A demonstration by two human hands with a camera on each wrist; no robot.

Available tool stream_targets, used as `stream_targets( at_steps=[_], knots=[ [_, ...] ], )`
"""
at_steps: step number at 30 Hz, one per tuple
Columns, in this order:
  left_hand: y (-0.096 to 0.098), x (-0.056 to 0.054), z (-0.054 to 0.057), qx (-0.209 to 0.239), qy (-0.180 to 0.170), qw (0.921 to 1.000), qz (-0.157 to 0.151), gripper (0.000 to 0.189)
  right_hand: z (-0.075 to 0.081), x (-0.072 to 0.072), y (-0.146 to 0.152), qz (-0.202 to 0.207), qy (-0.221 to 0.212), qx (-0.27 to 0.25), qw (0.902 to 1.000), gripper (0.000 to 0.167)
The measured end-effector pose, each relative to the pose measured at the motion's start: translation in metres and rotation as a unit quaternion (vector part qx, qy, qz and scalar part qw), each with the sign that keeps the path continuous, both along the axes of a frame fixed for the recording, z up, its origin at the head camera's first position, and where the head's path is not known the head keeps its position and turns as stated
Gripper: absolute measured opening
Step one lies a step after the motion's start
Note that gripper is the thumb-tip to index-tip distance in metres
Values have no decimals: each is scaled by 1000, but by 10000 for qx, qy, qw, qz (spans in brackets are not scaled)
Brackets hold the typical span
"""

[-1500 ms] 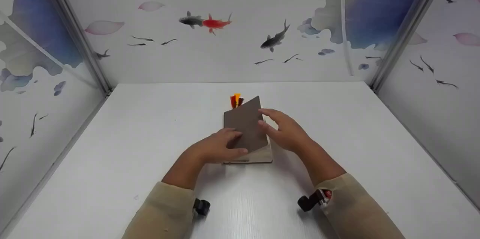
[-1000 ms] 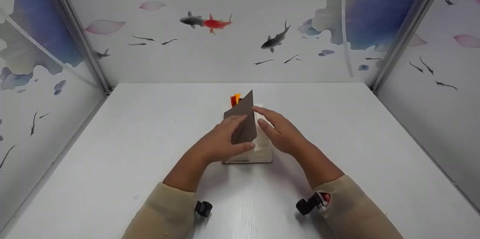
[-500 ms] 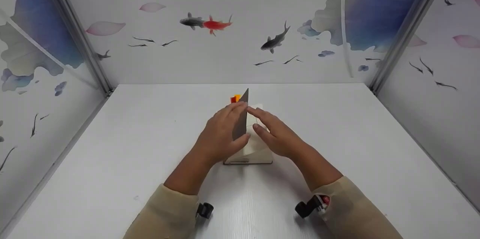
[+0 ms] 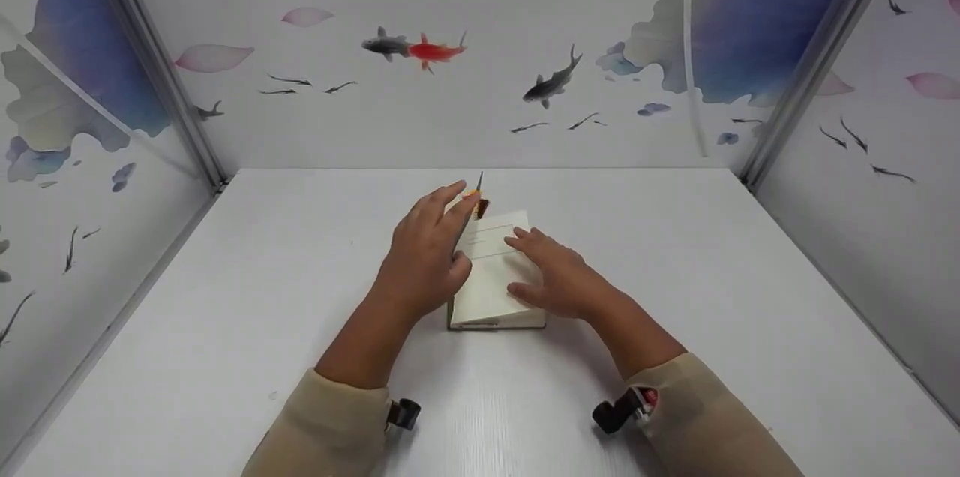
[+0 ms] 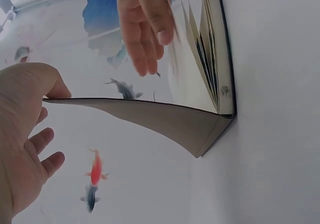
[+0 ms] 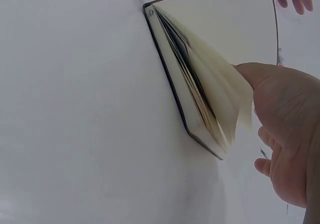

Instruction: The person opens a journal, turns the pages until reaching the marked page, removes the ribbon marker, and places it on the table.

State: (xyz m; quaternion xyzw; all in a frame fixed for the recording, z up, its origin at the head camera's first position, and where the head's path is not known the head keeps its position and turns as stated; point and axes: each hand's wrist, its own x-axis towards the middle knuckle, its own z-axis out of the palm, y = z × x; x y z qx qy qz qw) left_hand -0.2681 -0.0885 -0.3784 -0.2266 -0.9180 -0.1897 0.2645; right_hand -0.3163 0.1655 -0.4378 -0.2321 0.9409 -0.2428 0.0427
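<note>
A small notebook (image 4: 491, 282) with cream pages lies on the white table in the head view. Its grey-brown cover (image 5: 160, 118) stands raised on the left, seen nearly edge-on from the head. My left hand (image 4: 424, 252) holds the cover's free edge, thumb on the page side and fingers on the outer side. My right hand (image 4: 559, 274) lies over the right edge of the pages with relaxed fingers. In the right wrist view, its thumb touches the edge of lifted, fanned pages (image 6: 215, 84). Orange and dark tabs (image 4: 481, 207) stick out past the notebook's far end, partly hidden.
The white table (image 4: 262, 274) is enclosed by a back wall (image 4: 465, 117) and side walls printed with fish, petals and blue leaves. Metal posts (image 4: 154, 57) stand at the corners. Black wrist devices (image 4: 615, 415) protrude from the sleeves.
The cover has swung up from the pages and leftward, exposing a cream page with printed lines. My left hand moved left and away with it. The right hand stayed by the pages' right edge.
</note>
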Motion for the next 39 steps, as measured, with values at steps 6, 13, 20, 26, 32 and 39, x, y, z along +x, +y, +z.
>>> stream_targets(
  at_steps=[6, 13, 20, 26, 32, 39],
  knots=[
    [-8, -1, 5, -396, 31, 9982, 457, 76, -5, -2, -2, -182, -277, 457, 9984, 81],
    [-21, -3, 10, -714, -89, 9930, 937, 80, -6, 0, -1, 23, -478, 902, 9948, 77],
    [-29, -2, 6, -626, -317, 9909, 1151, 77, -8, 1, 2, 275, -667, 1024, 9921, 69],
    [-32, -4, -4, -803, -543, 9877, 1227, 69, -7, 1, 2, 170, -764, 1096, 9909, 66],
    [-45, -6, -14, -934, -775, 9830, 1381, 67, -4, 1, -4, 169, -794, 1164, 9899, 67],
    [-53, -10, -23, -1466, -965, 9751, 1357, 69, -7, 1, -3, 163, -785, 1205, 9895, 67]
  ],
)
